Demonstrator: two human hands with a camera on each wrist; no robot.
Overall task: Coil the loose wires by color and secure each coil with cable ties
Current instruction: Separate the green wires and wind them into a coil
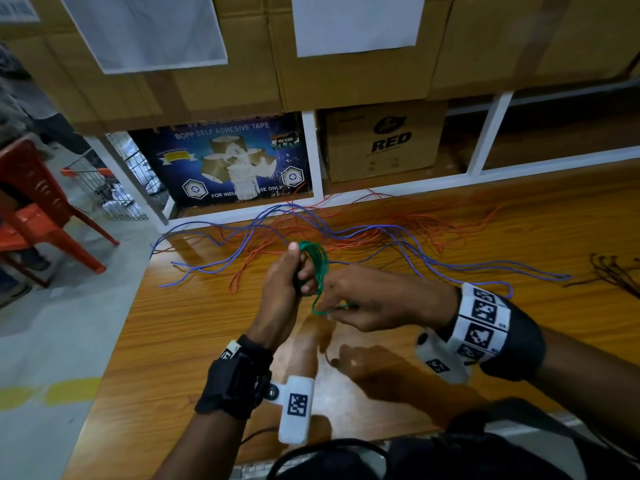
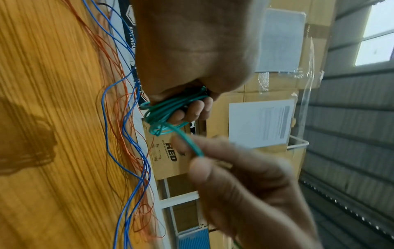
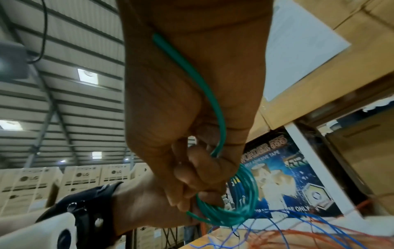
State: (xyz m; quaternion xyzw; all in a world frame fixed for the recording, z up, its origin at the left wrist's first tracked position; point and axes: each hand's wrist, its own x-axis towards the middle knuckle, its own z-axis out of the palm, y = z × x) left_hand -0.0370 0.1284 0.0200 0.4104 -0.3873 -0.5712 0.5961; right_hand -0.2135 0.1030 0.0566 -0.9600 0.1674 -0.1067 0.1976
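A small coil of green wire (image 1: 317, 268) is held upright above the wooden table (image 1: 173, 341); my left hand (image 1: 299, 271) grips it with fingers curled through the loops. My right hand (image 1: 337, 308), just right of it, pinches the coil's loose green tail (image 2: 189, 143) between thumb and fingers. In the right wrist view the tail (image 3: 213, 101) runs along my right palm down to the coil (image 3: 234, 212). Loose blue wires (image 1: 398, 233) and red wires (image 1: 433, 220) lie tangled on the table beyond my hands. No cable tie shows.
A few dark wires (image 1: 613, 271) lie at the table's right edge. White shelving behind the table holds a blue tape box (image 1: 225, 161) and a brown box marked RED (image 1: 384, 140). An orange chair (image 1: 38, 209) stands off the table's left edge.
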